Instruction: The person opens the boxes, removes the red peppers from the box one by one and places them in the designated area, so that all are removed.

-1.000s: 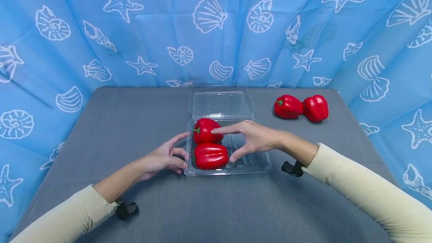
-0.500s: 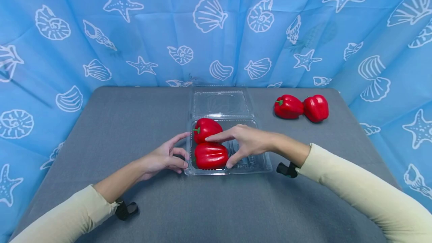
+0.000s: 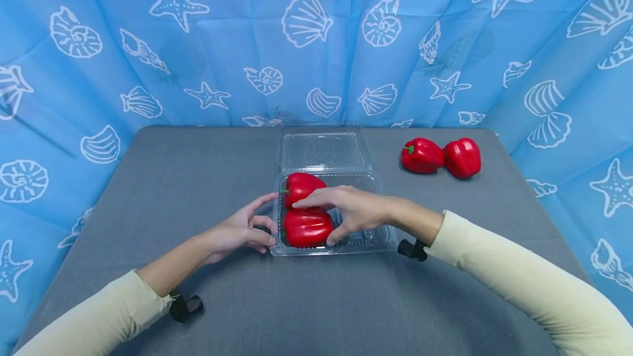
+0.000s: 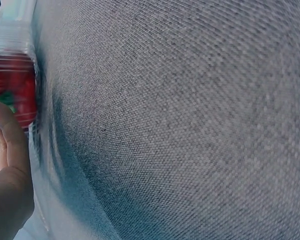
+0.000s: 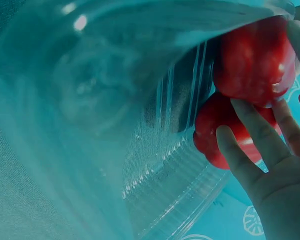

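Note:
A clear plastic clamshell container (image 3: 363,181) lies on the table with its lid (image 3: 321,150) folded back. Two red bell peppers rest in its left half: a far one (image 3: 300,187) with a green stem and a near one (image 3: 307,228). My right hand (image 3: 353,210) holds the near pepper, thumb at its right end and fingers along its far side; in the right wrist view, fingertips (image 5: 242,107) lie where the two peppers meet. Beside the container's left edge, my left hand (image 3: 242,233) touches the rim with spread, loosely bent fingers.
Two more red bell peppers, one (image 3: 422,155) with its stem showing and another (image 3: 462,158), lie side by side at the table's back right. Grey cloth covers the table (image 3: 207,158). A blue shell-patterned curtain (image 3: 222,43) hangs behind it.
My right hand has moved left and slightly nearer, its fingers going from over the far pepper to between both peppers and its thumb to the near pepper's end. The left hand has stayed put.

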`<action>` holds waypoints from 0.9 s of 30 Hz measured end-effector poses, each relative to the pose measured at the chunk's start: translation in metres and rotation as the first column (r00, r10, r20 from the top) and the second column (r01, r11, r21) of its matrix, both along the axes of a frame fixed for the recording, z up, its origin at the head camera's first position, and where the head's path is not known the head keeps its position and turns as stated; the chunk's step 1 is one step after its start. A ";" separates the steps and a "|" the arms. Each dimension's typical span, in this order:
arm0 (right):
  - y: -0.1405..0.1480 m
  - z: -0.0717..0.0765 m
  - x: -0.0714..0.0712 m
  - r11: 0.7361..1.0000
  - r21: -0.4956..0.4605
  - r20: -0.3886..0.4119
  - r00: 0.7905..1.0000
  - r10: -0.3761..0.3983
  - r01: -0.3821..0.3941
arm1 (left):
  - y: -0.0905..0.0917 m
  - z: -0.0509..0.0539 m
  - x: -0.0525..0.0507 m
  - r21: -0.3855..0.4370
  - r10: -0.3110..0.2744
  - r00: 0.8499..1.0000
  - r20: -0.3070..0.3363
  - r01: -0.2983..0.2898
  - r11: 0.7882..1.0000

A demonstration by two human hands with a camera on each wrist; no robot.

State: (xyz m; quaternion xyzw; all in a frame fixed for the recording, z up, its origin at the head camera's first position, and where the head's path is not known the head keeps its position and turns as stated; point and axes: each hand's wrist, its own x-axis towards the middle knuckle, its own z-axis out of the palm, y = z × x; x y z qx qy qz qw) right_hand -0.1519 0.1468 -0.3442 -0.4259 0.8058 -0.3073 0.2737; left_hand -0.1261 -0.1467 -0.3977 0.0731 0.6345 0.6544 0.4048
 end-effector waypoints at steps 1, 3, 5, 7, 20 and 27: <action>-0.001 0.000 0.000 1.000 0.010 -0.020 1.000 0.005 -0.005 | 0.000 0.000 0.000 -0.002 0.001 1.000 0.000 -0.001 1.000; -0.003 0.000 0.001 0.999 0.041 -0.059 0.998 0.012 -0.010 | 0.000 0.000 0.000 -0.006 0.004 1.000 0.002 -0.004 1.000; -0.006 0.000 0.001 0.997 0.074 -0.097 0.995 0.023 -0.015 | 0.000 0.001 0.000 -0.008 0.006 1.000 0.002 -0.006 1.000; -0.009 0.000 0.001 0.995 0.102 -0.132 0.991 0.031 -0.017 | 0.000 0.001 0.000 -0.008 0.007 1.000 0.004 -0.006 1.000; -0.013 0.000 -0.001 0.989 0.149 -0.157 0.987 0.037 -0.013 | 0.000 0.000 0.000 -0.013 0.009 1.000 0.001 -0.009 1.000; -0.013 -0.001 -0.001 0.991 0.137 -0.140 0.990 0.030 -0.010 | 0.000 0.000 0.000 -0.010 0.006 1.000 0.002 -0.006 1.000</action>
